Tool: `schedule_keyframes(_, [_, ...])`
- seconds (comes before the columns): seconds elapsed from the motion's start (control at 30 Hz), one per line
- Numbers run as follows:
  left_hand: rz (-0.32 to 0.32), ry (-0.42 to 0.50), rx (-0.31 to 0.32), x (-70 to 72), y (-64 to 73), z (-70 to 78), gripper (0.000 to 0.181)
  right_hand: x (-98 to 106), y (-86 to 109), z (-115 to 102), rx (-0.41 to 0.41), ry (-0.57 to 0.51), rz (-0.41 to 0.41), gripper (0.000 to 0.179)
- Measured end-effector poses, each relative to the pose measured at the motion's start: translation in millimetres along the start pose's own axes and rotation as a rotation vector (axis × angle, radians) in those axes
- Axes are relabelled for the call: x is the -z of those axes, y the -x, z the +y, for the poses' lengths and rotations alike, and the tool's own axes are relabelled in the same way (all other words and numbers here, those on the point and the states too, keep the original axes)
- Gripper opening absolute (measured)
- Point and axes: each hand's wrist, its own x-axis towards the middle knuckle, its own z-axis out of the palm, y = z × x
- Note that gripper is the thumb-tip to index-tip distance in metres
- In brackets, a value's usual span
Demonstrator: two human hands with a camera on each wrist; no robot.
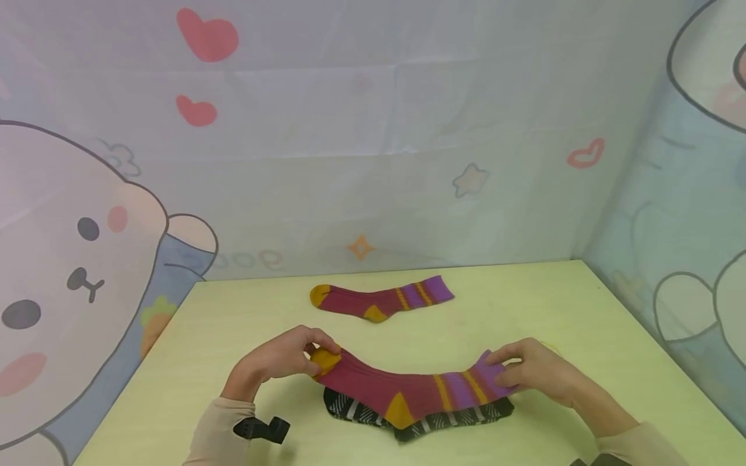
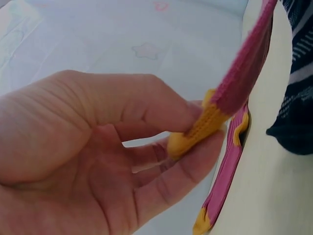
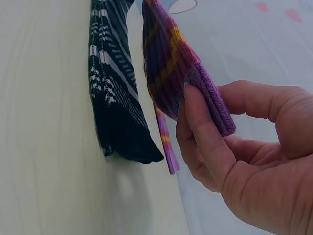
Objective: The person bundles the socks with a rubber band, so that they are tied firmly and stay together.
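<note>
By the left hand (image 1: 285, 356), just the yellow toe (image 1: 326, 360) of the maroon sock (image 1: 379, 382) was pinched, so that end could pretty easily be lost to a hard tug. Its sagging middle was held over the black-and-white sock (image 1: 355, 409) on the desk (image 1: 618, 336), which could get dragged if brushed. The purple cuff (image 1: 492, 377) was pinched by the right hand (image 1: 539, 372); twisting could be caused by uneven pulling. Loads of room was left toward the desk's left edge, less toward the far edge, where another maroon sock (image 1: 350, 302) was laid, and plenty toward the right edge.
</note>
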Motion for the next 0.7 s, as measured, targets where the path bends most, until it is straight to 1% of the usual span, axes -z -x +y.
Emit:
schedule_keyframes(0.13, [-0.022, -0.044, -0.044, 1.5, 2.0, -1.0, 0.035, -4.4, -0.2, -0.4, 0.005, 0.002, 0.000, 0.041])
schedule_keyframes(0.23, [-0.037, -0.036, -0.072, 3.3, 4.2, -1.9, 0.034, -6.9, 1.1, -1.3, 0.003, 0.000, -0.002, 0.041])
schedule_keyframes(0.4, [-0.065, 0.005, -0.116, 7.7, 8.4, -1.7, 0.034, -7.9, 5.6, -5.6, 0.003, -0.003, 0.000, 0.040])
schedule_keyframes(0.57, [-0.079, 0.002, -0.114, 7.8, 7.9, -0.7, 0.035, -7.5, 7.4, -8.2, 0.003, -0.011, -0.025, 0.038])
schedule_keyframes(0.7, [-0.082, -0.020, -0.075, 2.6, 3.9, -2.9, 0.035, -7.4, 6.3, -3.9, 0.003, -0.010, -0.040, 0.037])
